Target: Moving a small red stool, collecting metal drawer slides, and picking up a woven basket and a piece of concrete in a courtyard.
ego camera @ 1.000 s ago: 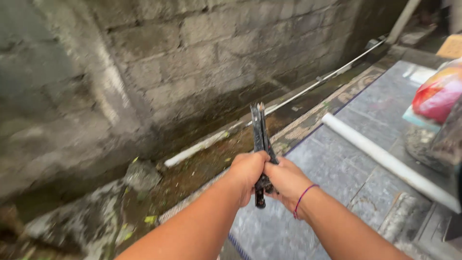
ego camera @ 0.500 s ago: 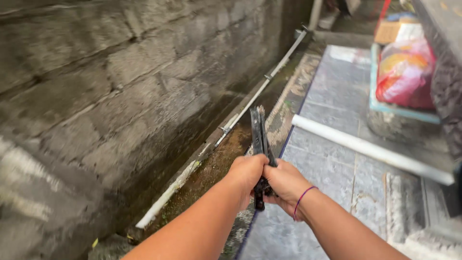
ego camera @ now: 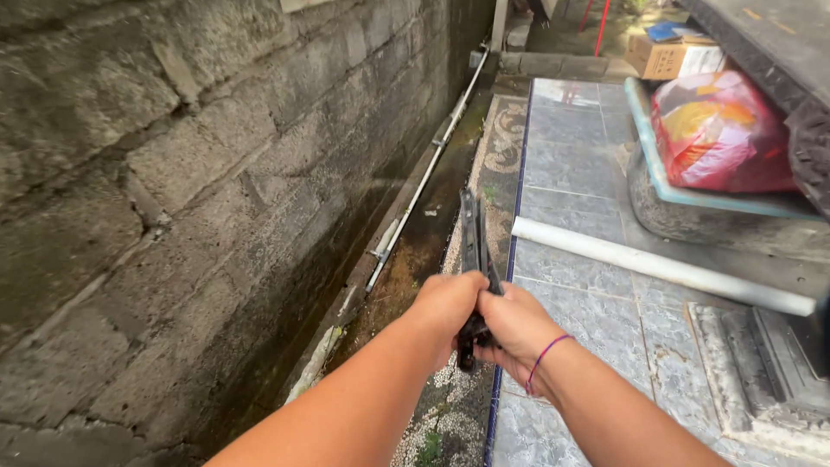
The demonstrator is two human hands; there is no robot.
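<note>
Since the earlier frame the block wall (ego camera: 173, 173) swung closer; left hand (ego camera: 445, 304) and right hand (ego camera: 516, 327) clamp the dark shears (ego camera: 473, 251) together, blades up, each grip tight for control

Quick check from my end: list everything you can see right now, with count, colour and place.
Tool: one, black, long and narrow, upright at centre, gripped in both hands.
Block wall: one, grey, along the left.
Thin pipe: one, white, along the wall's foot.
Gutter: one, dark and mossy, between wall and tiles.
Tiled floor: grey, right of the gutter.
Thick pipe: one, white, lying across the tiles.
Plastic bag: one, red and yellow, upper right.
Cardboard box: one, brown, top right.
Wristband: one, purple, right wrist.
Left hand: on the tool.
Right hand: on the tool.
</note>
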